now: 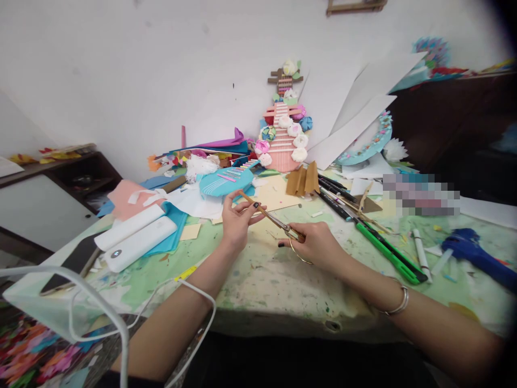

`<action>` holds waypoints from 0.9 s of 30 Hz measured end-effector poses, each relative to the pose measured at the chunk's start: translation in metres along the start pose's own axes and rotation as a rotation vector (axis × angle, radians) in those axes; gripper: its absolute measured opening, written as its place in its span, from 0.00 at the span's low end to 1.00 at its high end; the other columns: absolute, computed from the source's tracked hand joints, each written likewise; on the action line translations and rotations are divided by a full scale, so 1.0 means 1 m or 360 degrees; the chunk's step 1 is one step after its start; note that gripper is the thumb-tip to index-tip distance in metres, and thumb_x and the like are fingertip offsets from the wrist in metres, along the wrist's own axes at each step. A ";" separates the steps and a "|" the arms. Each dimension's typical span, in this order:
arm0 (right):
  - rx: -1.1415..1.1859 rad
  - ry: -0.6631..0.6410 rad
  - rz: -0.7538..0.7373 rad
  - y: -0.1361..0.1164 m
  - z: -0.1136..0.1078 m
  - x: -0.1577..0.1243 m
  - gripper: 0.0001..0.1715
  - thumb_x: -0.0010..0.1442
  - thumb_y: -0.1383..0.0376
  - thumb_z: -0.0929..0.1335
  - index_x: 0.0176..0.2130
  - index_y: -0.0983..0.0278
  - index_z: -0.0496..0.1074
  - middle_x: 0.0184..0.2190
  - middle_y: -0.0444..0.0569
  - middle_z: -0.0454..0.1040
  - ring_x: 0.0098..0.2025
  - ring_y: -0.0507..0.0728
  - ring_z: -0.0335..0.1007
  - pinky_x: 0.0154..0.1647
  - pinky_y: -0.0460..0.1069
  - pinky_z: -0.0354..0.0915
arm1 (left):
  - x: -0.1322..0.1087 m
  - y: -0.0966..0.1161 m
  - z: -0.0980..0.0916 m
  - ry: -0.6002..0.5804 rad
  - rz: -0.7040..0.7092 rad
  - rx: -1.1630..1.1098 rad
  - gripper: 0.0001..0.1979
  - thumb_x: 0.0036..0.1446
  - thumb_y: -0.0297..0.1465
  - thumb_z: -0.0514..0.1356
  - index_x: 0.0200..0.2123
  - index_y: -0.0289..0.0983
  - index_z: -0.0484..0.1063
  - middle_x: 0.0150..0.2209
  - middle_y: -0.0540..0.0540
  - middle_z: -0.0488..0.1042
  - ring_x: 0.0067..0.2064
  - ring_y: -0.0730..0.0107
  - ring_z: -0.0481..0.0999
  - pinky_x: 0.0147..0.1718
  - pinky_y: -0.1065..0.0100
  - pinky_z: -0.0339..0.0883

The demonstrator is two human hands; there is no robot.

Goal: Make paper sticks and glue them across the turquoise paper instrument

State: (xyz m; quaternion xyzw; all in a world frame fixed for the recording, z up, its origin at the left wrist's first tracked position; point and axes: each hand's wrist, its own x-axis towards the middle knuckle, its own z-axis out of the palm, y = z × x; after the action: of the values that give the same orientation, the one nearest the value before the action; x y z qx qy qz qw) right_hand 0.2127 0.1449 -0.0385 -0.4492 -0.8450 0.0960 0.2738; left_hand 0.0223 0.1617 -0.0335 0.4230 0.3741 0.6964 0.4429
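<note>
Between thumb and fingers, my left hand (236, 221) pinches a thin brown paper strip (248, 198) that slants down to the right. My right hand (319, 245) grips a pair of scissors (287, 228), its fingers at the gold-coloured handle loops. The scissor blades point up and left, meeting the strip's lower end; whether they cut into it I cannot tell. Behind the hands lies a folded brown paper sheet (302, 179). A turquoise lute-shaped paper piece (226, 180) rests beyond my left hand, and a pink lute-shaped piece with paper flowers (280, 143) leans on the wall.
Right of my hands lie a green utility knife (390, 253), several black pens (335, 196), a white marker (422, 256) and a blue glue gun (464, 248). At left are a white power bank (141, 245), a dark phone (75, 264) and a white cable (123, 328) looping past my left forearm.
</note>
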 end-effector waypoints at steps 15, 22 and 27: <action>0.0023 0.0030 -0.0006 0.001 0.002 0.001 0.18 0.56 0.54 0.67 0.23 0.64 0.68 0.18 0.45 0.71 0.20 0.50 0.58 0.24 0.45 0.49 | 0.001 0.000 0.002 0.0069 -0.0068 -0.0034 0.29 0.42 0.31 0.68 0.45 0.41 0.57 0.29 0.52 0.75 0.35 0.62 0.80 0.35 0.59 0.74; -0.0019 0.0140 0.0149 0.006 -0.004 0.006 0.16 0.56 0.55 0.66 0.25 0.64 0.70 0.17 0.44 0.69 0.21 0.51 0.59 0.24 0.45 0.49 | 0.002 0.001 -0.001 0.0084 -0.0105 0.0000 0.29 0.43 0.31 0.67 0.46 0.41 0.57 0.31 0.51 0.75 0.35 0.63 0.79 0.34 0.61 0.74; -0.0351 0.0024 0.0271 0.027 -0.004 0.015 0.14 0.56 0.65 0.64 0.42 0.66 0.72 0.25 0.49 0.74 0.26 0.55 0.67 0.26 0.46 0.52 | 0.002 0.004 -0.001 0.0121 -0.0209 0.0061 0.31 0.45 0.33 0.65 0.51 0.43 0.55 0.34 0.51 0.72 0.28 0.65 0.79 0.24 0.68 0.73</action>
State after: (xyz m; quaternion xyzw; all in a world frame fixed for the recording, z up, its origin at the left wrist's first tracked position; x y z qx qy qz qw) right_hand 0.2270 0.1722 -0.0407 -0.5474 -0.8072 0.0219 0.2198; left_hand 0.0195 0.1624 -0.0297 0.3793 0.4308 0.6741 0.4650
